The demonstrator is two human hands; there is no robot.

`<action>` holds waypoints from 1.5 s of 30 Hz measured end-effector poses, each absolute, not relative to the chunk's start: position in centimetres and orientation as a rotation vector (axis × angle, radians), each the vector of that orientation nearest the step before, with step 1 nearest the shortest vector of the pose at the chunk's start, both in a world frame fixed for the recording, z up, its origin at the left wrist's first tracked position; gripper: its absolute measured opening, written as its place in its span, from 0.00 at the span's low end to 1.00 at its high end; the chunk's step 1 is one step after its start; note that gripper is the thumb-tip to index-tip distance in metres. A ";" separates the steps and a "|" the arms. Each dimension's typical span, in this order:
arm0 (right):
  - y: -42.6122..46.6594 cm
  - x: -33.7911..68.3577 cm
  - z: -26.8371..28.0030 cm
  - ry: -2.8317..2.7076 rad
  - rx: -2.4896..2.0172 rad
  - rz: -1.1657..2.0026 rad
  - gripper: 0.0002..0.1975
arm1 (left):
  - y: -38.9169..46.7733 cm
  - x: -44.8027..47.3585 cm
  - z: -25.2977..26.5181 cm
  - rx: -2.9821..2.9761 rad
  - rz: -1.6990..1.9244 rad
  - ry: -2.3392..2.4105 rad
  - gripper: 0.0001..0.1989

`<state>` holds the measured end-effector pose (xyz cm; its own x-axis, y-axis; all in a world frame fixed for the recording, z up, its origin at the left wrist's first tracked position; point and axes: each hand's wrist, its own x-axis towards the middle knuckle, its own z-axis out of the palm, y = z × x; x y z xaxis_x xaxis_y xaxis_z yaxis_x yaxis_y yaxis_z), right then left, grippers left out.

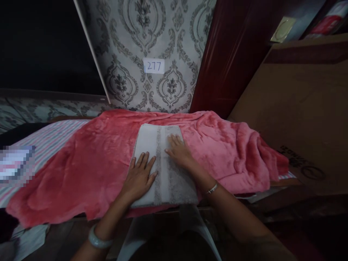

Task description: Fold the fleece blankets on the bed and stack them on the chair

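Observation:
A folded grey and white towel-like cloth (163, 185) lies flat on a pink plush blanket (108, 156). Pale and fuzzy grey stripes run along its length. My left hand (140, 177) rests palm down on the cloth's left side, fingers spread. On the far right part of it lies my right hand (178, 148), also palm down, its fingers apart and slightly blurred. Neither hand grips anything.
Under the blanket is a striped sheet (59, 132). A dark screen (49, 47) stands at the left, a large cardboard box (299, 108) at the right. A paper marked 277 (154, 66) hangs on the patterned wall. A blurred-out object (15, 165) lies far left.

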<state>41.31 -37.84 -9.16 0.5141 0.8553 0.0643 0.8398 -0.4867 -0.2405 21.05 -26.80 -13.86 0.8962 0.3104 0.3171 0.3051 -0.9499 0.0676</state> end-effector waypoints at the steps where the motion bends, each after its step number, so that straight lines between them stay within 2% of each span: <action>1: -36.8 41.2 -9.2 -1.521 -2.469 0.105 0.35 | -26.8 21.0 -13.9 3.046 0.518 0.492 0.30; 4: -34.7 42.3 -9.7 -1.624 -2.421 0.146 0.36 | -26.6 20.9 -14.2 3.057 0.551 0.487 0.30; 12: -34.5 49.3 -11.1 -1.289 -2.614 0.252 0.36 | -26.2 20.8 -14.9 3.082 0.626 0.443 0.29; 19: -33.4 49.5 -9.9 -1.080 -2.754 0.082 0.36 | -26.2 20.7 -15.3 3.070 0.695 0.429 0.29; 22: -31.9 48.2 -9.3 -1.292 -2.584 -0.047 0.36 | -26.1 20.6 -15.4 3.080 0.720 0.424 0.29; 25: -30.6 47.6 -9.7 -1.533 -2.465 0.071 0.35 | -26.1 20.6 -15.4 3.094 0.721 0.418 0.29; 29: -29.8 49.0 -10.7 -1.398 -2.548 0.211 0.36 | -26.3 20.5 -15.1 3.113 0.679 0.424 0.29; 39: -30.2 50.7 -9.3 -1.065 -2.699 0.156 0.36 | -26.3 20.5 -15.5 3.050 0.715 0.440 0.29; 42: -29.1 48.2 -8.6 -1.248 -2.590 0.015 0.37 | -26.3 20.5 -15.4 3.054 0.721 0.432 0.29; 45: -28.1 45.6 -9.1 -1.614 -2.397 0.056 0.37 | -26.4 20.5 -15.2 3.074 0.705 0.435 0.30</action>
<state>45.58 -28.10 -9.05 0.3854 0.9165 0.1070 0.9068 -0.3548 -0.2275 20.49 -26.37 -15.18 0.8648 0.2542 0.4331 0.2729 -0.9618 0.0198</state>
